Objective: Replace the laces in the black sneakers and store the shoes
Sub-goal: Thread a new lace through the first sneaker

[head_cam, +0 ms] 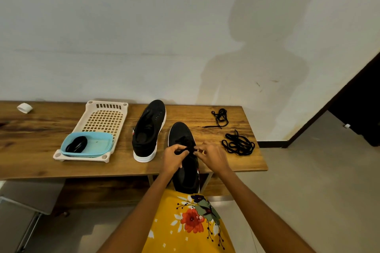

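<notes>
Legible text, labels, brands, numbers, signs: none. The near black sneaker [186, 162] carries a small red-and-white mark on its right side, too small and blurred to read. The far black sneaker [148, 129] shows a like red-and-white tab at its left edge, equally unreadable.

on the table [30, 150], left to right — a small roll [24, 107] at the far edge, a rack [107, 113] with a tub [98, 146] on its near end, 2 sneakers [149, 129] [183, 135], then 2 lace piles [221, 116] [238, 144], 1 behind the other.
</notes>
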